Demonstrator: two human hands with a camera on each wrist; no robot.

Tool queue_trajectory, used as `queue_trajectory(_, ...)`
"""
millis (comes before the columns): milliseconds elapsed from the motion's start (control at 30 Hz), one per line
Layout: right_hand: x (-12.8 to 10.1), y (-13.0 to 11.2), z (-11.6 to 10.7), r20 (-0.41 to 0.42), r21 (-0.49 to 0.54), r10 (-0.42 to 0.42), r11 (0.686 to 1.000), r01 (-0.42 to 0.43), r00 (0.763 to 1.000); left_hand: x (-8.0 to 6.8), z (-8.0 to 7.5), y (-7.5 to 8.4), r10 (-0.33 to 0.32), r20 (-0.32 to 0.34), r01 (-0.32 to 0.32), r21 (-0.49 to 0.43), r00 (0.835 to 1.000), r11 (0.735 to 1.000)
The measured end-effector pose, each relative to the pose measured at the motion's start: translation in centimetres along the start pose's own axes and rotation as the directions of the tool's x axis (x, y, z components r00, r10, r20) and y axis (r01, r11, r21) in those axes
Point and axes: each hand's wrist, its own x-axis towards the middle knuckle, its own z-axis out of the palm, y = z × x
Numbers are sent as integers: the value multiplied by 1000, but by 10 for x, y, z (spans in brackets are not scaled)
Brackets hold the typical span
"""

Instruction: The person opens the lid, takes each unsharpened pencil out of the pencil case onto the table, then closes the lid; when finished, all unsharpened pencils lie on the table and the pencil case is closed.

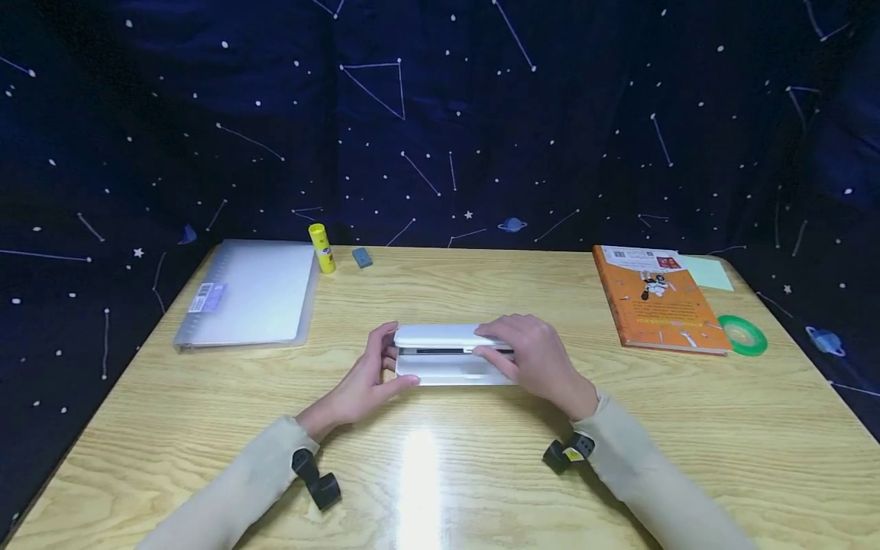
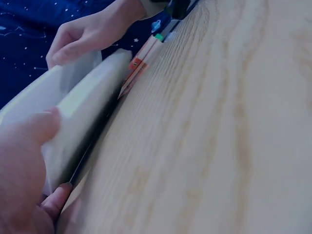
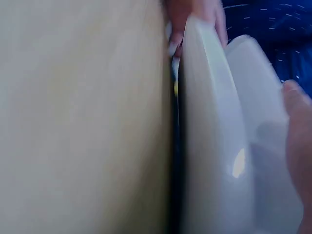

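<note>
Gripping a white case [image 1: 447, 355] from both ends, the left hand [image 1: 367, 382] curls round its left end and the right hand [image 1: 532, 359] lies curled over its right end and lid. The case sits mid-table, nearer the front edge, its lid slightly ajar; what is inside is hard to make out, though the left wrist view shows pencils [image 2: 141, 63] poking out. The right wrist view is blurred. A folder [image 1: 250, 294] lies at the back left corner, with a glue stick [image 1: 321, 247] and an eraser [image 1: 362, 257] beside it. At the back right lie a book [image 1: 656, 302], a tape roll [image 1: 742, 334] and a note [image 1: 708, 273] partly under the book.
</note>
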Motion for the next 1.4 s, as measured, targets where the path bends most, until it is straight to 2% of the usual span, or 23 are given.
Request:
queue_trajectory(67, 7, 5, -4, 19, -25, 22, 999, -21, 1000, 0, 1, -1, -1, -18, 1, 8, 1000, 1000)
queue_trajectory(233, 34, 19, -14, 107, -64, 160, 986, -154, 981, 0, 3, -2, -13, -60, 16, 50, 998, 999)
queue_trajectory(433, 58, 41, -10, 266, -66, 284, 959, -276, 921, 2, 2, -4, -22, -68, 31, 138, 997, 990)
queue_trajectory(567, 68, 52, -4, 361, -54, 314, 947, -317, 878, 4, 0, -6, -14, -52, 23, 176, 999, 984)
queue_trajectory(733, 75, 61, 1, 423, -33, 327, 937, -347, 845, 7, -2, -6, -19, -30, 25, 222, 999, 975)
queue_trajectory(833, 76, 64, 3, 420, -44, 359, 925, -377, 834, 7, -2, -5, -22, -20, 26, 232, 1000, 972)
queue_trajectory(933, 75, 62, 4, 356, -50, 402, 910, -412, 844, 7, -2, -3, -18, -29, 25, 233, 999, 972)
queue_trajectory(1000, 72, 58, 2, 275, -30, 415, 905, -424, 867, 5, -1, -2, -23, -35, 30, 229, 999, 973)
queue_trajectory(1100, 65, 48, -6, 138, 26, 386, 919, -393, 912, 3, 1, -2, -21, -37, 29, 225, 999, 974)
queue_trajectory(1200, 56, 37, -19, 46, 66, 353, 933, -355, 935, 3, 3, -1, -18, -32, 24, 226, 999, 974)
queue_trajectory(1300, 46, 27, -26, 44, 85, 320, 943, -323, 946, 3, 3, -1, -20, -35, 28, 231, 999, 973)
queue_trajectory(1400, 36, 21, -27, 152, 124, 291, 943, -310, 945, 2, 2, -2, -25, -34, 33, 239, 999, 970)
